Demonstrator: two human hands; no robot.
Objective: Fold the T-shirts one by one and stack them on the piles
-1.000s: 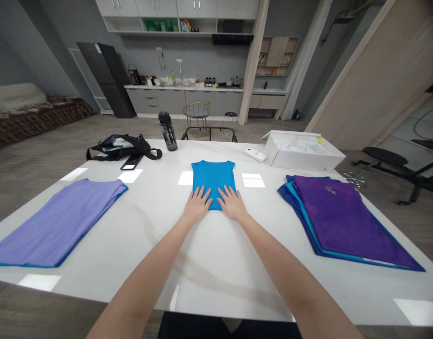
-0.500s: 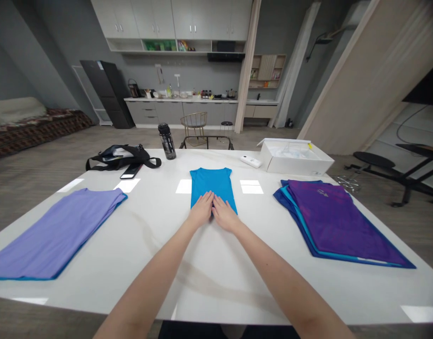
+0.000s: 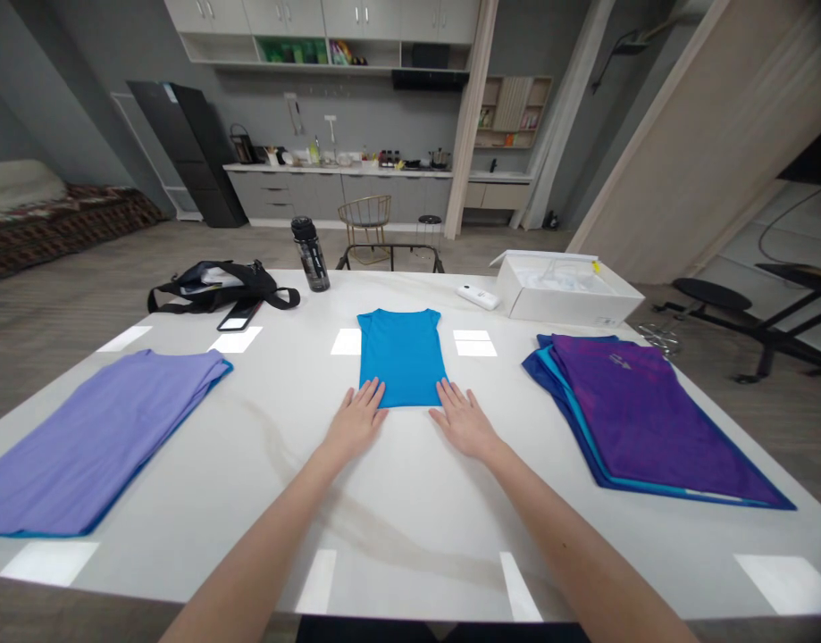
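Both hands had slid apart and back from the folded blue T-shirt [image 3: 402, 357], left hand [image 3: 355, 421] and right hand [image 3: 464, 423] lying flat, open, holding nothing, fingertips evenly at its lower corners to keep it square, mid-worktop [image 3: 410, 509] toward the far edge.

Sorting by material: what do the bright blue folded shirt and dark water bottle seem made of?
The bright blue folded shirt looks like thin matte knit, lying flat; fibre unclear. The dark water bottle looks like tinted plastic, with glossy highlights.

Bright blue shirt [image 3: 402, 357], mottled purple shirt [image 3: 641, 415]
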